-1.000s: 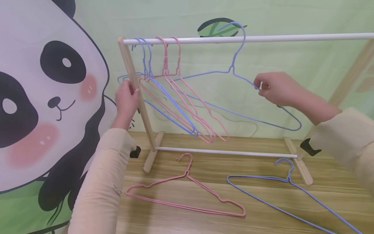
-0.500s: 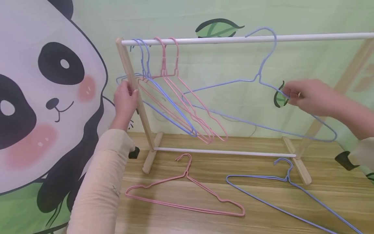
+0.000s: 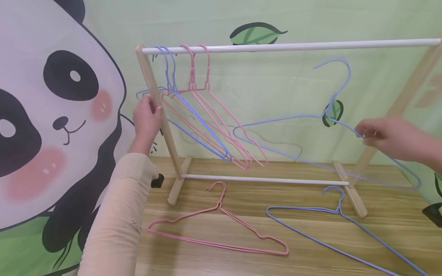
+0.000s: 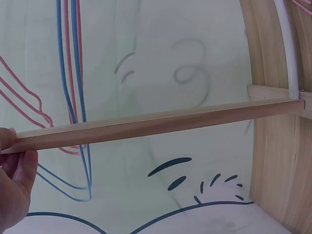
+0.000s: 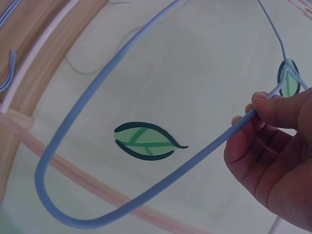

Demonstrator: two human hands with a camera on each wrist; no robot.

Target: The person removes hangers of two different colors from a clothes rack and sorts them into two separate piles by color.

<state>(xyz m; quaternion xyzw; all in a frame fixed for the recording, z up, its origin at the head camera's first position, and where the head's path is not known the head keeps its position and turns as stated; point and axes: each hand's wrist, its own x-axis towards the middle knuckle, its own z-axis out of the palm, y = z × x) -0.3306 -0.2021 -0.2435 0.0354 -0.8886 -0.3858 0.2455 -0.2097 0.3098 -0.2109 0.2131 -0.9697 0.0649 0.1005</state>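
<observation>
My right hand [image 3: 390, 136] pinches one shoulder of a blue clothes hanger [image 3: 297, 116]; its hook is below the rack's white top rail [image 3: 293, 46] and apart from it. In the right wrist view, thumb and fingers of the right hand [image 5: 278, 156] close on the blue wire. My left hand [image 3: 146, 120] grips the left wooden post [image 3: 162, 126] of the rack, with the thumb in front. Two blue hangers [image 3: 198, 119] and several pink hangers [image 3: 238, 124] hang at the left end of the rail.
On the wooden table [image 3: 193, 264] lie stacked pink hangers [image 3: 221, 243] at the middle and stacked blue hangers [image 3: 310, 232] at the right. The rack's lower white bar [image 3: 262, 179] and right post [image 3: 411, 84] stand behind them. A panda backdrop [image 3: 114, 76] covers the wall.
The blue hanger in my right hand has moved right and down, its hook leaving the rail's level and dropping below it. My left hand stays on the post.
</observation>
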